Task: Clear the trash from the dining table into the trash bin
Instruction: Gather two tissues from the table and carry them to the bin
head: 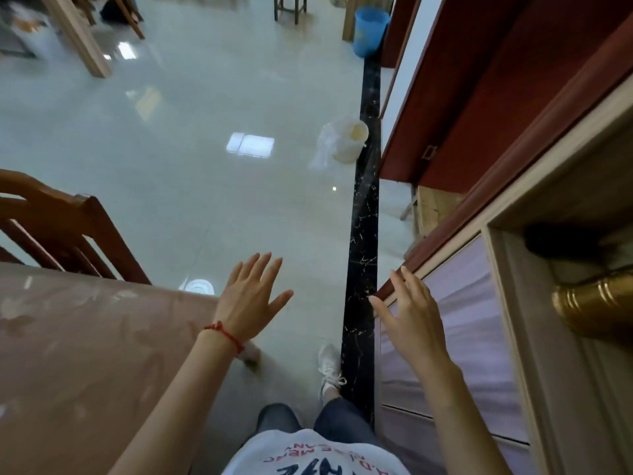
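Observation:
My left hand is held out flat over the floor just past the corner of the dining table, fingers spread and holding nothing. A red string bracelet circles its wrist. My right hand is raised beside the cabinet front, fingers apart and empty. A white trash bin with a thin plastic liner stands on the floor ahead, against the black floor strip. The visible part of the brown table top shows only smears and reflections; no trash is seen on it.
A wooden chair stands at the table's far side. A cabinet with pale panels and a red-brown door frame line the right. A blue bucket and more chair legs sit far back. Glossy tiled floor lies between.

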`<action>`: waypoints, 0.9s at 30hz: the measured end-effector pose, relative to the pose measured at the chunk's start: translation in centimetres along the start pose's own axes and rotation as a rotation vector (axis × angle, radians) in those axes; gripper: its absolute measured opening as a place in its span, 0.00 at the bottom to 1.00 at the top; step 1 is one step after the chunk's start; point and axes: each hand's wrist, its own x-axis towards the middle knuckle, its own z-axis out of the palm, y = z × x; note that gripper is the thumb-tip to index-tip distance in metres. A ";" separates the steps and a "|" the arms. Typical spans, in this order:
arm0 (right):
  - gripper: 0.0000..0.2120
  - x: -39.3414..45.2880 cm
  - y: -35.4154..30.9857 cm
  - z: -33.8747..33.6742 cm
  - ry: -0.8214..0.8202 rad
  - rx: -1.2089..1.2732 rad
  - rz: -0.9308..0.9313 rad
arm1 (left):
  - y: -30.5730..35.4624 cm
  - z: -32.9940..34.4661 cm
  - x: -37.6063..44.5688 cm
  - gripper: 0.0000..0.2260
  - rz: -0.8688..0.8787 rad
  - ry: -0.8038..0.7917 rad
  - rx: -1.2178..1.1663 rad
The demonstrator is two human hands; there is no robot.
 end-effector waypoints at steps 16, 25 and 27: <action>0.28 24.7 -0.3 -4.5 -0.038 0.031 -0.170 | -0.6 -4.5 20.5 0.33 -0.129 0.100 -0.023; 0.29 37.4 -4.3 -2.5 -0.071 -0.006 -0.234 | -6.2 -6.8 31.0 0.40 -0.193 0.065 -0.020; 0.29 41.1 -6.1 -2.1 -0.062 -0.032 -0.256 | -8.6 -7.5 33.6 0.39 -0.224 0.079 -0.021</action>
